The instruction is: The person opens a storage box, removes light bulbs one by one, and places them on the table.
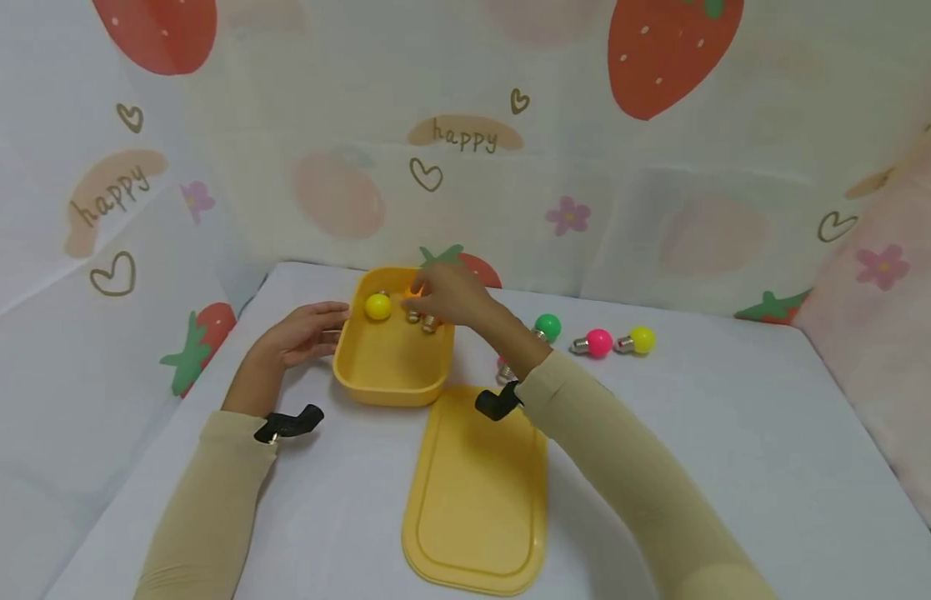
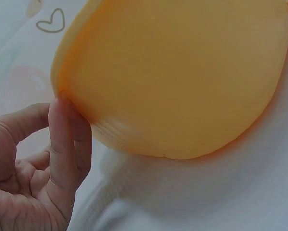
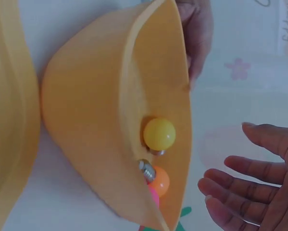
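A yellow plastic box (image 1: 393,367) stands on the table and holds small light bulbs. Inside it lie a yellow bulb (image 3: 159,134), an orange bulb (image 3: 160,181) and a pink bulb (image 3: 154,196), partly covered by the box wall. My left hand (image 1: 303,332) touches the box's left wall with its fingertips; the left wrist view shows them against the outside near the rim (image 2: 57,72). Over the far right part of the box, my right hand (image 1: 452,293) is spread with nothing in it. The right wrist view shows those fingers (image 3: 252,168) apart from the bulbs.
A yellow lid (image 1: 476,500) lies flat in front of the box. To the right on the white cloth are a green bulb (image 1: 548,326), a pink bulb (image 1: 599,343) and a yellow bulb (image 1: 643,340). Another bulb (image 1: 505,372) is partly hidden by the right wrist.
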Available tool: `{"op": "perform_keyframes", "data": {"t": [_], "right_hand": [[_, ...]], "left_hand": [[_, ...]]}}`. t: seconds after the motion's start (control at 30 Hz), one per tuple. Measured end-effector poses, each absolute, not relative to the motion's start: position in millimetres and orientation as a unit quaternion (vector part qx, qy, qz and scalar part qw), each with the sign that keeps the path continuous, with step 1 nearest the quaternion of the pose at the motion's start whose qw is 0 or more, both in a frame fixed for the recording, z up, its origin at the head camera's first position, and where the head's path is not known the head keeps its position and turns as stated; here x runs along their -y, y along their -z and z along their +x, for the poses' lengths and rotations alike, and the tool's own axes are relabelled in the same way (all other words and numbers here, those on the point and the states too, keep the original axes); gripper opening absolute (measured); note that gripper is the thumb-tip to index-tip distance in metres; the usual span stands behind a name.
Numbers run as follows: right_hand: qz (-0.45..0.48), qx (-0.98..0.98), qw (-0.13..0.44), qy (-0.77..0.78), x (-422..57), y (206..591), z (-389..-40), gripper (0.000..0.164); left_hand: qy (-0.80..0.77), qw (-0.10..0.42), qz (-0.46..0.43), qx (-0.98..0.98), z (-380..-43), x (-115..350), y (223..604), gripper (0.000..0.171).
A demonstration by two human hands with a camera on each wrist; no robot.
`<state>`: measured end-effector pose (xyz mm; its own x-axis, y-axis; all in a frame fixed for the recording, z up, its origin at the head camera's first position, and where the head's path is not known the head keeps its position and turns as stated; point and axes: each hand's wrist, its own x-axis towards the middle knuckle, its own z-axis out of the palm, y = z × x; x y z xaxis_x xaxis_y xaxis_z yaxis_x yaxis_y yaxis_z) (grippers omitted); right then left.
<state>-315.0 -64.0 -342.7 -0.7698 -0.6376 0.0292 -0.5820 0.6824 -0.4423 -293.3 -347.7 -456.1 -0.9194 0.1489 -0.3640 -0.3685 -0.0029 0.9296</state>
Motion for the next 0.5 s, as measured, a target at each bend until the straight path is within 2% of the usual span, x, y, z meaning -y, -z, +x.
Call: {"op": "perform_keyframes", "data": {"t": [0.5], "right_hand": [[-0.302,-0.914,0.072,0.260,115,363,-340,0.039]], "left_hand": [[-0.715,0.189,-0.090,-0.667,-293,350,457,0.055]]}}
